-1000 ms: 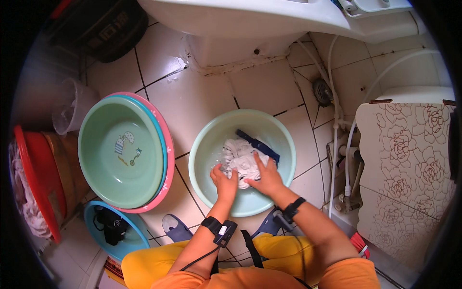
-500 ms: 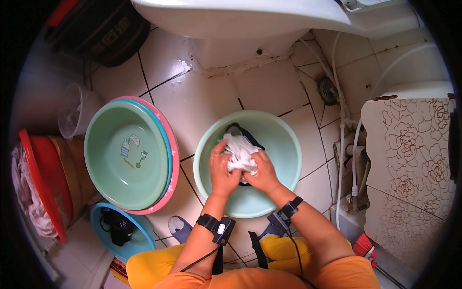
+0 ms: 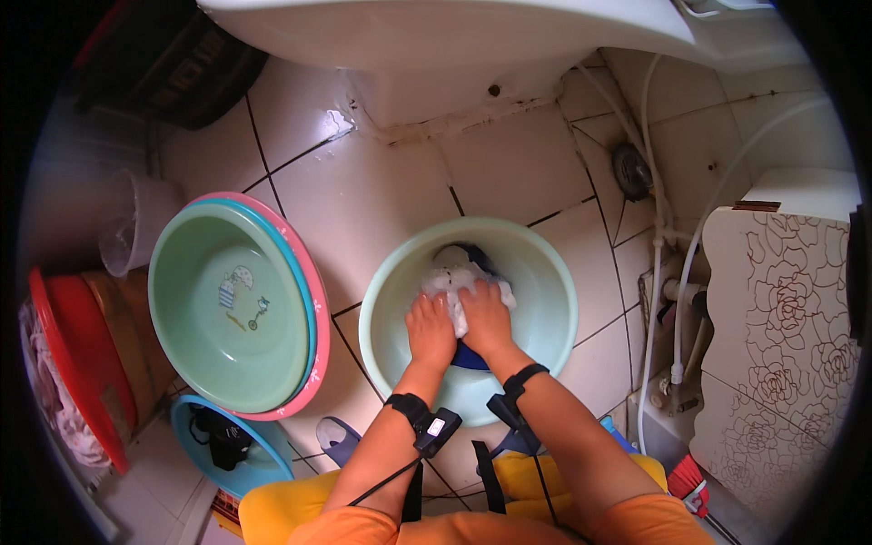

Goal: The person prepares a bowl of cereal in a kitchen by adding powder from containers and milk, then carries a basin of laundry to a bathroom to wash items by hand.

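Observation:
A wet white cloth (image 3: pixel 465 274) lies bunched in a pale green basin (image 3: pixel 556 359) on the floor. My left hand (image 3: pixel 431 329) presses on the near left side of the cloth, fingers curled into it. Beside it my right hand (image 3: pixel 486 318) grips the right side, its fingertips sunk in the folds. Dark blue fabric (image 3: pixel 470 358) shows under and around the white cloth, partly hidden by my hands. What the fingertips hold underneath is out of sight. A strap with a small dark device sits on each wrist.
Left of the basin, stacked basins (image 3: pixel 227 309) lean tilted, green innermost. Below them a blue basin (image 3: pixel 272 459) holds black fabric. A red basin (image 3: pixel 82 354) with pinkish cloth stands far left. A white ceramic fixture (image 3: pixel 436 45) is ahead; a flower-patterned cabinet (image 3: pixel 772 309) and white hoses flank the right.
My hands have lowered with the white cloth from above the basin down into it. The cloth now spreads flatter, and my hands have turned palms down.

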